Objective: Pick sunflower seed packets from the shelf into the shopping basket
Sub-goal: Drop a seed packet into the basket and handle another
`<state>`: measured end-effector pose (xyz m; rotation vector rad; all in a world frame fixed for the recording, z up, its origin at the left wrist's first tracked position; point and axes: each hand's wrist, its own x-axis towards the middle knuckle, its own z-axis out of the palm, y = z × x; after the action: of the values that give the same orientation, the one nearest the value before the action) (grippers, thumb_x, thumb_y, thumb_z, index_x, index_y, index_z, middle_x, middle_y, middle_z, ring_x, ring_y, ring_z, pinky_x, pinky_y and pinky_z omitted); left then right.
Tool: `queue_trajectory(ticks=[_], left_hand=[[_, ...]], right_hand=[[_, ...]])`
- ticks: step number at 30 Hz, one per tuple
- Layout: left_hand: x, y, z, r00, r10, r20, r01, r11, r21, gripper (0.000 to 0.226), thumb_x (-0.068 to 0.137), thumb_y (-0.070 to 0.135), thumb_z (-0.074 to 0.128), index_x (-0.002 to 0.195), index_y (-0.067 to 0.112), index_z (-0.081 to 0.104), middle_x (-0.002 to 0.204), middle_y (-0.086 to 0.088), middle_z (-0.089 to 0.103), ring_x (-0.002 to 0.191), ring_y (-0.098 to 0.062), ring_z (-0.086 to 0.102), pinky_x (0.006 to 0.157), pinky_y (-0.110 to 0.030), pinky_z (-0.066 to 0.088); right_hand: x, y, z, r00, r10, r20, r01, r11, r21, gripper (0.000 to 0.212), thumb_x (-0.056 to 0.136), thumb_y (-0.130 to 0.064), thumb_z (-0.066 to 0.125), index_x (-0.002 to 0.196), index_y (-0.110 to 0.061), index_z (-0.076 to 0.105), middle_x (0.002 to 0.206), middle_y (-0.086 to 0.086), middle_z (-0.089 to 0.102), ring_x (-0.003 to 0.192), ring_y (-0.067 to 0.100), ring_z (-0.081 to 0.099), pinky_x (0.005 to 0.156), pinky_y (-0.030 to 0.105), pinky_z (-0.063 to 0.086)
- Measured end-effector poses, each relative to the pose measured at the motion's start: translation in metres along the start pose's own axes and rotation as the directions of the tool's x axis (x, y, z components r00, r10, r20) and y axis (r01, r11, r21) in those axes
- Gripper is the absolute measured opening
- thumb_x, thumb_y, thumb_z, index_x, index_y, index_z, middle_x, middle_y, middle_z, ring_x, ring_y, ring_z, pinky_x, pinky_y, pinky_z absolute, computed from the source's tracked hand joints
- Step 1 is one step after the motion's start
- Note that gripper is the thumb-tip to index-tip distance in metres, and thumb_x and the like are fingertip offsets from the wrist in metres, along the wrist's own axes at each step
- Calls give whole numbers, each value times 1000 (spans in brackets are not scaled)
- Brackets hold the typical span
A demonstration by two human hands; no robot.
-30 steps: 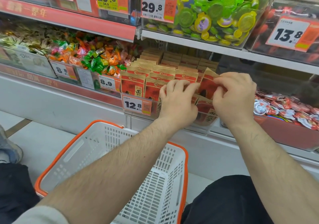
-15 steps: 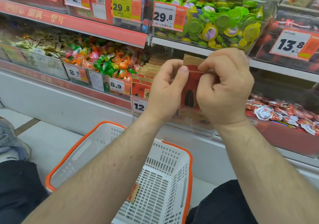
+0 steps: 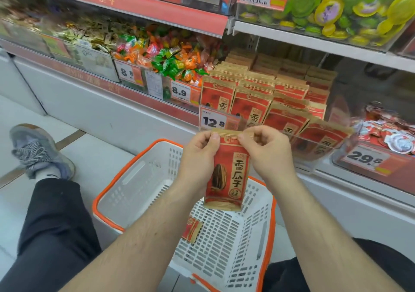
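Note:
A red sunflower seed packet with a tan top hangs upright over the white shopping basket with its orange rim. My left hand pinches its top left corner. At the top right corner my right hand pinches it too. Another red packet lies inside the basket, partly hidden by my left forearm. Rows of the same packets stand in the clear shelf bin behind my hands.
Bins of wrapped candy sit on the shelf to the left, and jelly cups fill the bin above. A bin of red-white packs is at right. My legs flank the basket; a grey shoe rests on the floor at left.
Both hands have drawn the packet out of the shelf bin and lowered it toward me, so it now hangs over the basket. The camera has tilted down.

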<state>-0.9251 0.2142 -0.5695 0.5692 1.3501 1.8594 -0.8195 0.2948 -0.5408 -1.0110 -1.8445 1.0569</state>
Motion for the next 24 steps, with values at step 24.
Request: queue_trajectory(ticks=[24], left_hand=[[10, 2, -21, 973, -227, 31, 229, 960, -163, 29, 103, 23, 50, 120, 2, 62, 111, -21, 72, 93, -33, 71, 77, -45, 62]], right_hand=[[-9, 15, -3, 827, 315, 465, -317, 945, -76, 32, 96, -31, 61, 74, -9, 66, 58, 0, 67, 45, 9, 49, 45, 20, 39]])
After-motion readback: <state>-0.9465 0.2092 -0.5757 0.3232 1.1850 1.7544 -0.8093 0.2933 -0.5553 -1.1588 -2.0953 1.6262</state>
